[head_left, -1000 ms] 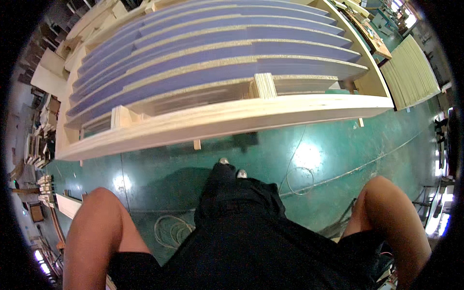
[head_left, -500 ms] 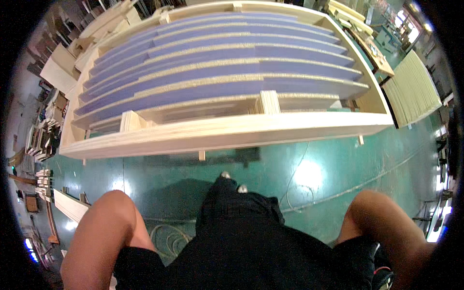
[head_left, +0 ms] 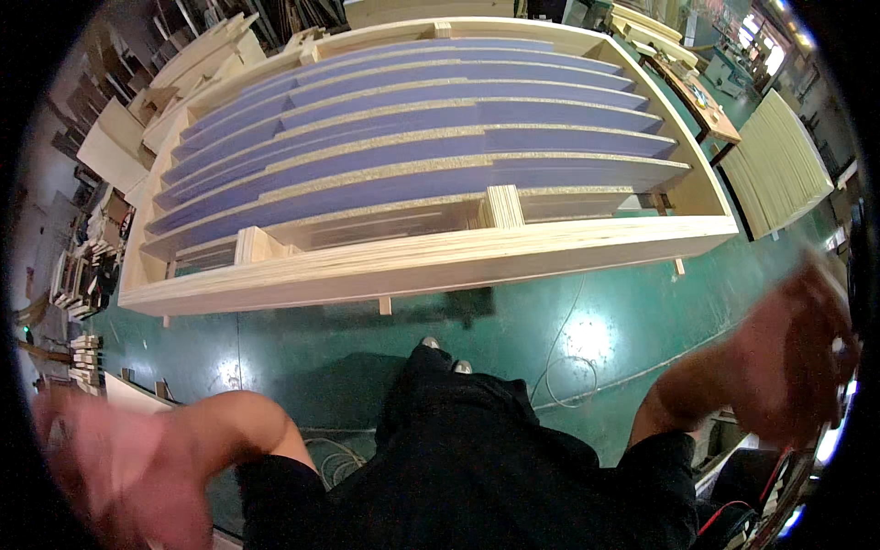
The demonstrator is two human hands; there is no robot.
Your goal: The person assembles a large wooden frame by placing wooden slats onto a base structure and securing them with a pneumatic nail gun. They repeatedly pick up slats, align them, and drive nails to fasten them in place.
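Before me stands a big wooden frame (head_left: 431, 263), its near side made of layered plywood. Inside it run several purple-faced boards (head_left: 385, 151) with raw chipboard edges, set in rows from left to right. Two short wooden blocks (head_left: 503, 207) rise behind the near side. My left hand (head_left: 128, 458) is out at the lower left, smeared by motion. At the right rim my right hand (head_left: 797, 339) is raised and also blurred. Both hands are well away from the frame, and I cannot make out anything held in either.
A stack of pale sheets (head_left: 775, 170) stands right of the frame, near a workbench (head_left: 701, 101). Wooden panels (head_left: 119, 137) lean at the left. A thin hose (head_left: 564, 367) loops over the green floor (head_left: 321, 353). Red cable (head_left: 724, 513) shows at lower right.
Both hands have come into view and swung outward, the left to the lower left, the right up at the right. The frame sits slightly lower in the picture.
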